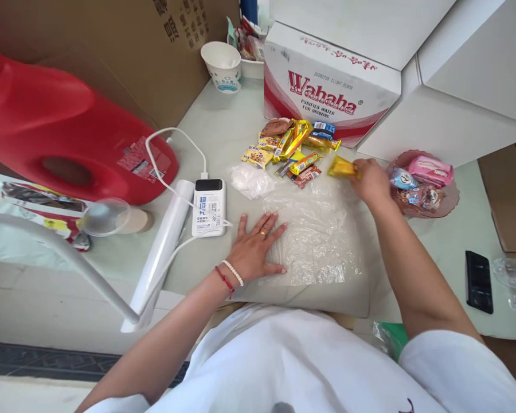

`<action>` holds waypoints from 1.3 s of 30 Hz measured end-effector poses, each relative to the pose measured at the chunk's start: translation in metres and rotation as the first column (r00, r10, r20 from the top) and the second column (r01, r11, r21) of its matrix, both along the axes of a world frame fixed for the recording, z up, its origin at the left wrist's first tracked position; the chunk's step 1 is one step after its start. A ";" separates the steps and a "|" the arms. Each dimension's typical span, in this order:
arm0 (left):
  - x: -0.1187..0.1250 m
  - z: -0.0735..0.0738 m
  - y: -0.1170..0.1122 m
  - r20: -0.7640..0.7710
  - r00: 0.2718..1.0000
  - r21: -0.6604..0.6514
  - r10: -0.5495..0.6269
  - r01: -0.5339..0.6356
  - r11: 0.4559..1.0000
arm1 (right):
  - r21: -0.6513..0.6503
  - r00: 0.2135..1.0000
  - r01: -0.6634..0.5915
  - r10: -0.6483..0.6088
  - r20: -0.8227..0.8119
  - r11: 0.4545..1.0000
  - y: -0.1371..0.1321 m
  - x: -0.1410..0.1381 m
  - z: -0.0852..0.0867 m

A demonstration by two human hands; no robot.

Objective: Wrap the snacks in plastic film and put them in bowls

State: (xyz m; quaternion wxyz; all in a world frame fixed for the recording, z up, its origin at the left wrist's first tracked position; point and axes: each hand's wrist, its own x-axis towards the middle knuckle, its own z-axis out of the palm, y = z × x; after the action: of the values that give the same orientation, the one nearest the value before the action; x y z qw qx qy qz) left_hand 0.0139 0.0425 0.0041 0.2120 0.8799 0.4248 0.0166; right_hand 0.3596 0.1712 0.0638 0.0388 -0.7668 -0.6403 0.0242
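Observation:
My left hand (255, 246) lies flat with fingers spread, pressing the left edge of a clear plastic bag (322, 246) spread on the table. My right hand (370, 180) pinches a yellow-wrapped snack (343, 167) above the bag's upper right corner. To the left of that snack lies a pile of small wrapped snacks (294, 140) in yellow, brown and blue. A crumpled white plastic bag (252, 180) rests in front of the pile. Right of my right hand stands a pink glass bowl (451, 201) with several wrapped snacks in it.
A white power bank (209, 215) with a cable sits left of my left hand, beside a white roll (165, 235). A large red jug (69, 126) stands far left. A Wahaba-style water carton (327, 86) and paper cup (223, 66) are behind. A black phone (479, 281) lies right.

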 end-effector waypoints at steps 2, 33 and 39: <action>0.000 0.000 0.001 0.019 1.000 -0.009 0.002 -0.002 1.000 | 0.101 0.999 -0.033 0.036 -0.026 0.994 -0.037 0.013 0.016; 0.006 0.008 0.035 0.267 0.819 -0.045 0.508 -0.516 0.855 | -0.211 0.796 -0.328 0.149 -0.586 0.921 -0.129 0.012 -0.005; 0.040 0.017 0.008 0.418 0.688 0.249 0.593 -0.715 0.653 | -0.146 0.977 -0.205 0.192 -0.096 0.968 -0.058 -0.005 0.016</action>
State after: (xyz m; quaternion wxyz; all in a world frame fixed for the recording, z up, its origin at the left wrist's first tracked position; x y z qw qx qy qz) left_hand 0.0544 0.0501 0.0208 0.0718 0.6738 0.6664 0.3110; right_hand 0.3547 0.1137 0.0794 0.0022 -0.6979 -0.7080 0.1086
